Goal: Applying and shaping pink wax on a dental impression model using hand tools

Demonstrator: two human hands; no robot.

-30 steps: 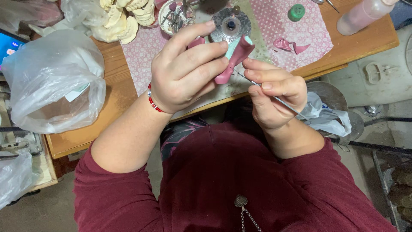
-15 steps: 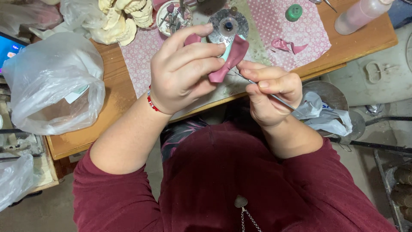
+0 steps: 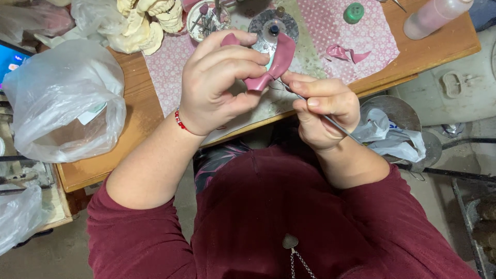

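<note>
My left hand [image 3: 219, 82] grips a curved pink wax piece [image 3: 276, 62] and holds it up over the table's near edge. My right hand [image 3: 325, 111] pinches a thin metal hand tool [image 3: 338, 126] like a pen; its tip touches the lower edge of the pink piece. A red bead bracelet [image 3: 179, 120] circles my left wrist. Both sleeves are dark red.
The wooden table [image 3: 132, 98] carries a pink dotted cloth [image 3: 361, 36], pale plaster dental casts [image 3: 139, 23], a round dish of small tools [image 3: 206, 20], a grey round burner [image 3: 271, 26], pink wax scraps [image 3: 346, 52], a green cap [image 3: 354, 13], a bottle [image 3: 431, 15]. A clear plastic bag [image 3: 64, 98] lies left; a metal bin [image 3: 398, 126] stands right.
Both hands have stayed together at the table's edge. The pink piece has turned slightly in my left fingers, and the tool tip stays at its lower edge.
</note>
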